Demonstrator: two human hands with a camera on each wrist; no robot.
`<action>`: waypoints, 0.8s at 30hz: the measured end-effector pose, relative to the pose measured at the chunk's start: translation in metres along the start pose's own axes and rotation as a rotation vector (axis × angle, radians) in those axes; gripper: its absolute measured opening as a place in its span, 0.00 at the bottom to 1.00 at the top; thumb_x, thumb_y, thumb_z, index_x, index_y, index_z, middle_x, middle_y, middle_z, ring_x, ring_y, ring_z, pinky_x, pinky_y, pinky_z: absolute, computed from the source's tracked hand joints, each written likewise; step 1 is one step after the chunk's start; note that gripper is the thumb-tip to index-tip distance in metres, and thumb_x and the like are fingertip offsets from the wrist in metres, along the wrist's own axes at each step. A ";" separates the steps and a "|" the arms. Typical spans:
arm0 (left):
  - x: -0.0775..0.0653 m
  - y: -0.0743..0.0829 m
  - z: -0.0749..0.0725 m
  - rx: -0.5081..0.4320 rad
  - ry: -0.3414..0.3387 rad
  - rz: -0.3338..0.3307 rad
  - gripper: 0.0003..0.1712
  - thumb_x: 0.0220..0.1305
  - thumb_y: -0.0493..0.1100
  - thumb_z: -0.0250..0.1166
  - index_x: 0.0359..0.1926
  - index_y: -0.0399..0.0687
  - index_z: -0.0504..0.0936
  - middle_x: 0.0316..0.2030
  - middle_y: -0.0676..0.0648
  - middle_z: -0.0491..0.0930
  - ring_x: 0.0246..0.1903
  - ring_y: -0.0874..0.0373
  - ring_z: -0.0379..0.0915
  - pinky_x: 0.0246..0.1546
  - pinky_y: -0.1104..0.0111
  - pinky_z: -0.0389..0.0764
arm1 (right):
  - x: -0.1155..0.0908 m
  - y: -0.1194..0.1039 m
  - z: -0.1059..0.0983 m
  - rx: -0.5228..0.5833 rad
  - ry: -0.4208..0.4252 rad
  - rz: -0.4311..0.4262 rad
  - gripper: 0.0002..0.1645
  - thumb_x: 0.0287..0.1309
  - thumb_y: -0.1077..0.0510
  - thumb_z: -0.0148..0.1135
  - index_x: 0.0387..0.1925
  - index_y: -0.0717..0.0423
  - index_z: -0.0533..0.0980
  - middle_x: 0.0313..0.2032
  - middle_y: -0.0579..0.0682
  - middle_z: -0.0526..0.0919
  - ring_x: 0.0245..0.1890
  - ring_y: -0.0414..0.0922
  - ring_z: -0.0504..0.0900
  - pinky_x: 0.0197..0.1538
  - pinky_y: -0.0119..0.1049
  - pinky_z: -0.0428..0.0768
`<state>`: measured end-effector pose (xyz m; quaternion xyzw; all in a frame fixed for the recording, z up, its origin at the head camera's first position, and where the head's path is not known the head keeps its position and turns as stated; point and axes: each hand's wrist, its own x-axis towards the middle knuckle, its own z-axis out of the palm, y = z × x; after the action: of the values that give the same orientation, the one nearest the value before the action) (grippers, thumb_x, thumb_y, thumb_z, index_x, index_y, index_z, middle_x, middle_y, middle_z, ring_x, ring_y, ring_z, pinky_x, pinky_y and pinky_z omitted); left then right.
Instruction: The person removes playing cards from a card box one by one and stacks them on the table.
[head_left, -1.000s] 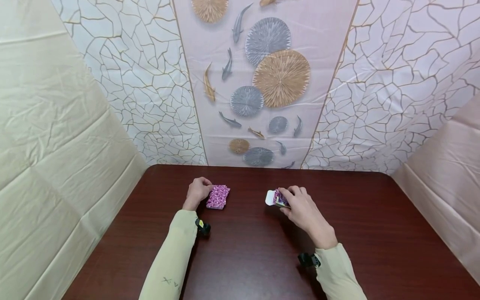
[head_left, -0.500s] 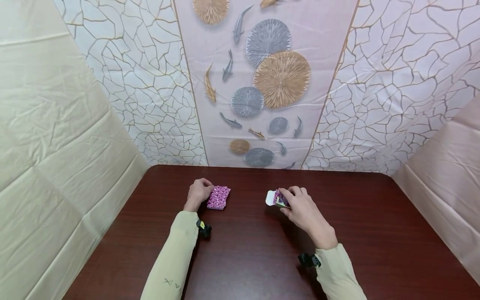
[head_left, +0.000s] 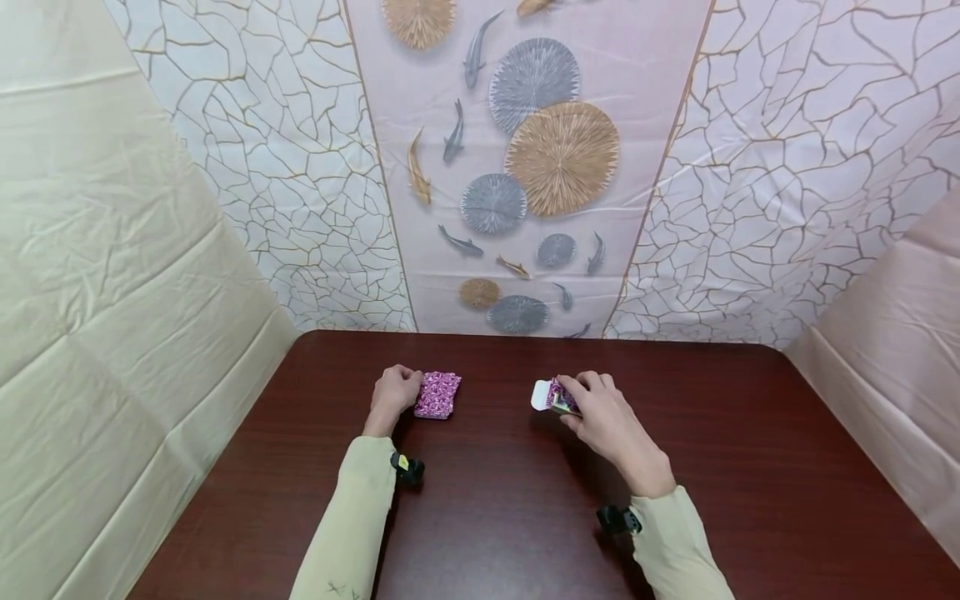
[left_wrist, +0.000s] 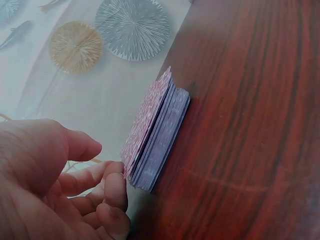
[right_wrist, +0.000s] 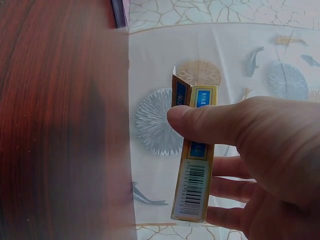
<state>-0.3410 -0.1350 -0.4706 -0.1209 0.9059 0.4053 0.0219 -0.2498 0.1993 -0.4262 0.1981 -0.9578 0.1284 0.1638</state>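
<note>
A deck of playing cards (head_left: 437, 395) with pink-and-white backs lies stacked, slightly uneven, left of the table's middle. At its left edge is my left hand (head_left: 397, 389); in the left wrist view its loosely bent fingertips (left_wrist: 116, 187) meet the corner of the deck (left_wrist: 160, 135), while the thumb stands apart from the cards. My right hand (head_left: 602, 417) grips a playing card box (head_left: 564, 400) whose white end flap stands out toward the left. Close up, the thumb presses the narrow side of the box (right_wrist: 192, 192), above a barcode, with the fingers behind.
The dark reddish-brown table (head_left: 480, 500) reaches back to a patterned cloth (head_left: 525, 275) with fish and round motifs. Plain cream cloth (head_left: 112, 333) hangs along the left side, and another cloth (head_left: 892, 350) on the right. Both wrists wear a small black camera.
My left hand has drawn back slightly, down and to the left, from the deck's upper left corner. The deck stays in place. My right hand keeps the box still.
</note>
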 end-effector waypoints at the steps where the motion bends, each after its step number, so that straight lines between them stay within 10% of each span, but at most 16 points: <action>1: -0.002 0.000 0.000 0.000 0.001 0.001 0.20 0.70 0.54 0.55 0.46 0.42 0.79 0.42 0.41 0.79 0.38 0.50 0.73 0.33 0.65 0.72 | 0.000 0.000 0.000 0.001 0.001 0.000 0.34 0.50 0.59 0.75 0.60 0.59 0.75 0.48 0.62 0.78 0.46 0.59 0.73 0.45 0.54 0.77; 24: -0.044 0.003 0.000 0.086 0.069 0.077 0.15 0.68 0.50 0.56 0.42 0.44 0.79 0.38 0.43 0.82 0.34 0.50 0.75 0.34 0.60 0.74 | 0.000 0.000 0.001 0.002 0.003 -0.005 0.34 0.51 0.58 0.74 0.60 0.58 0.74 0.48 0.62 0.78 0.46 0.58 0.73 0.45 0.54 0.76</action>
<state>-0.2991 -0.1240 -0.4620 -0.0987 0.9267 0.3620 -0.0200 -0.2498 0.1987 -0.4270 0.2005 -0.9569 0.1293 0.1654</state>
